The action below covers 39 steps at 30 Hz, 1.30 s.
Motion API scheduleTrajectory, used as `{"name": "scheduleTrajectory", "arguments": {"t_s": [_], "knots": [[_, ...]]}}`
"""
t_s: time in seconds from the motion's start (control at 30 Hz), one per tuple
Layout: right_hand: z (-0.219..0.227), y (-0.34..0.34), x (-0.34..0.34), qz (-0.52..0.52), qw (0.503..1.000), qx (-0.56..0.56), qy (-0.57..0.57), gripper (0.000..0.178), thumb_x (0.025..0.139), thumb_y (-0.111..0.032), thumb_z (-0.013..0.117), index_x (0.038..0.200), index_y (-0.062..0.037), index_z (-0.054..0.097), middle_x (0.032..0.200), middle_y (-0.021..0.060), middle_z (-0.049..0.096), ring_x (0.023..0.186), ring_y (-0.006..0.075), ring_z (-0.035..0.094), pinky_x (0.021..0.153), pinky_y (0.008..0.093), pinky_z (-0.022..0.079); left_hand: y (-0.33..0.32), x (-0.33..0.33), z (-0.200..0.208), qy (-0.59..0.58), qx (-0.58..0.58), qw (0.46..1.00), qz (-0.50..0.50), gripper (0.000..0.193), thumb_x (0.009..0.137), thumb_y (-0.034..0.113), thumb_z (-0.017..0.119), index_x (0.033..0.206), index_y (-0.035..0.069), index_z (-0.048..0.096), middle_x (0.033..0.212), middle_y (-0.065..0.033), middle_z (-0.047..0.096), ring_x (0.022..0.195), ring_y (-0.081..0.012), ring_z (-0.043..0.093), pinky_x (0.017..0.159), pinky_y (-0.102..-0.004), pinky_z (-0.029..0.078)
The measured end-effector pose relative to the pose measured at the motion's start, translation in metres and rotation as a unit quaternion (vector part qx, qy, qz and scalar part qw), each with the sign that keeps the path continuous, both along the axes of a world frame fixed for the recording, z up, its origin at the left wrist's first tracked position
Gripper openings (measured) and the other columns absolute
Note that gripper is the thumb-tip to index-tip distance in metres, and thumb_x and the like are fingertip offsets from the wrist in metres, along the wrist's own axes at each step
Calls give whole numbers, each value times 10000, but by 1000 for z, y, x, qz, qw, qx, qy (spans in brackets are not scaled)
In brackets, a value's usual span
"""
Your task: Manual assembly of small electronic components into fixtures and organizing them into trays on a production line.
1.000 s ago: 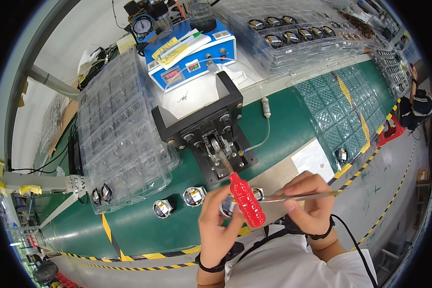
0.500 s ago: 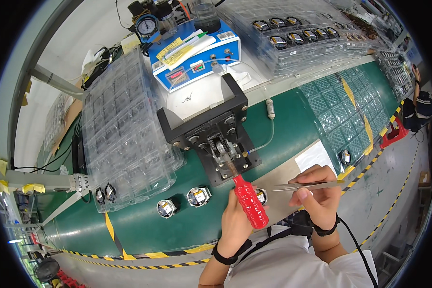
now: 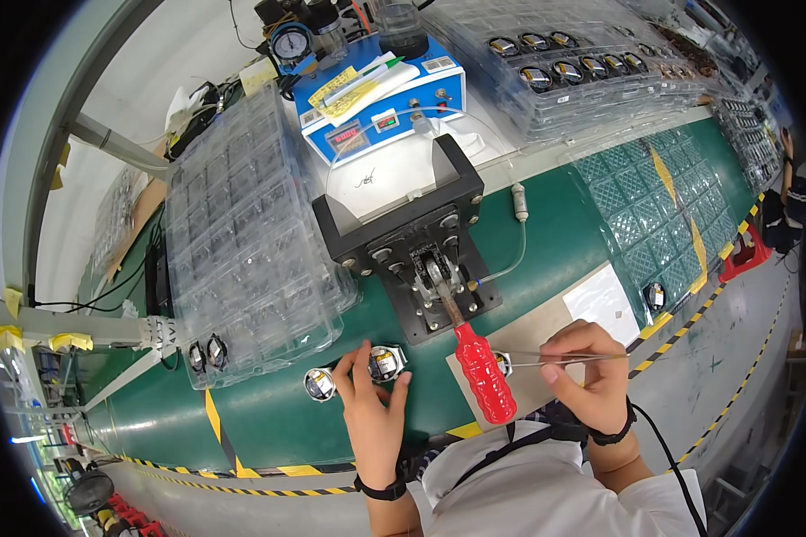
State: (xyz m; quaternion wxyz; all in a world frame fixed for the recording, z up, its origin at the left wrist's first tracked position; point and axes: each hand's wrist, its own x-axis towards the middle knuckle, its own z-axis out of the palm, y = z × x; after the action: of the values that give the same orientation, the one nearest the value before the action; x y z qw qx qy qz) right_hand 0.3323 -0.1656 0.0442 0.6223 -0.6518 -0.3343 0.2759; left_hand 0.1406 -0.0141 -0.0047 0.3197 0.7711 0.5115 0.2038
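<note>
On the green bench [image 3: 273,416], a hexagonal-rimmed metal module [image 3: 389,362], judged light, rigid and best gripped by its rim, is straddled by the spread left hand [image 3: 373,416], contact indiscernible; steel tweezers [image 3: 591,358] are pinched by the right hand [image 3: 593,383]. Two black-ringed parts [image 3: 216,352] are contained in the left clear tray stack [image 3: 255,268]; one dark part [image 3: 655,295] in the right clear tray [image 3: 640,224].

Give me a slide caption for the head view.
Left hand at a round component, right hand holding tweezers, red handle between them.
</note>
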Motion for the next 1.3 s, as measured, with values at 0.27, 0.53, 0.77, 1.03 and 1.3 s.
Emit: {"name": "scheduleTrajectory", "arguments": {"t_s": [0.27, 0.53, 0.77, 1.03, 1.3], "knots": [[-18, 4, -27, 77, 994, 74, 3, 175, 794, 26, 664, 954, 22, 594, 926, 129, 628, 799, 133, 614, 679, 246, 490, -16, 10, 7, -198, -49, 979, -8, 585, 687, 55, 794, 1178, 28, 477, 1116, -91, 546, 743, -112, 567, 606, -265, 477], [-33, 2, -41, 50, 987, 154, -22, 248, 792, 12, 687, 911, -3, 471, 835, 167, 653, 701, 158, 640, 583, 252, 497, -35, 29, 16, -433, -333, 830, -109, 634, 726, -131, 634, 1261, 41, 341, 1193, -149, 511, 1001, -177, 573, 812, -283, 501], [-33, -1, -34, 9, 992, 112, -62, 232, 822, 7, 657, 901, 1, 439, 775, 171, 655, 679, 157, 641, 550, 260, 498, -40, 33, 30, -449, -425, 777, -118, 667, 771, -183, 520, 1315, 74, 232, 1309, -186, 422, 1145, -223, 511, 924, -323, 468], [-15, 4, -38, -23, 977, 141, 158, 194, 878, -6, 588, 842, -11, 397, 804, 179, 646, 634, 134, 614, 521, 255, 506, -44, 32, 26, -442, -392, 798, -119, 682, 807, -106, 580, 1374, 50, 234, 1148, -196, 565, 893, -176, 624, 643, -267, 511], [-6, 6, -17, 19, 961, 46, 270, 201, 870, -33, 579, 832, -44, 381, 688, 164, 601, 463, 104, 539, 392, 204, 419, -38, 21, 28, -413, -428, 766, -243, 534, 879, -106, 500, 1372, 10, 327, 1375, -180, 425, 1060, -200, 574, 815, -300, 503]]}}
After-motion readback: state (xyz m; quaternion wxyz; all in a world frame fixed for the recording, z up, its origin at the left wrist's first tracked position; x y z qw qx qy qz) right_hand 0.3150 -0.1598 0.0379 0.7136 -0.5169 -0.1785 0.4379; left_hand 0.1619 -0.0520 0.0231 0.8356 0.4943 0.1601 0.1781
